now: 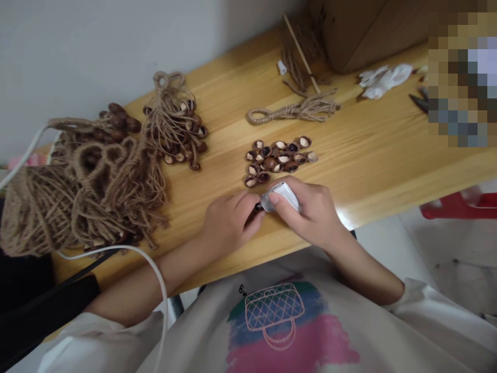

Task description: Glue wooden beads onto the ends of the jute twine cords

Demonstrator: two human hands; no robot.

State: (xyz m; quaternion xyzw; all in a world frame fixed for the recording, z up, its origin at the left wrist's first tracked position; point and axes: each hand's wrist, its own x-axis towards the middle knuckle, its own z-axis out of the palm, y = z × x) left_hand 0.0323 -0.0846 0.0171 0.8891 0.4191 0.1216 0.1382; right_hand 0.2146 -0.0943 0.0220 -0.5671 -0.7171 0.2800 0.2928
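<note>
My left hand (229, 217) is closed round a small dark brown piece, mostly hidden by the fingers, that looks like a nut shell. In my right hand (310, 207) is a silvery-white tube (286, 197), its narrow end pointing left and meeting the dark piece. Just beyond both hands lies a loose group of cut brown nut shells (269, 164), some showing pale insides. Behind them a looped twine tassel (295, 110) rests flat on the wooden table (217, 191).
Twine bundles with nut shells (174, 124) and a large ball of twine (34, 212) fill the left side. A white cable (155, 267) crosses my left forearm. White crumpled scraps (384, 80), a thin stick (301, 52) and a brown box (373, 31) stand farther back.
</note>
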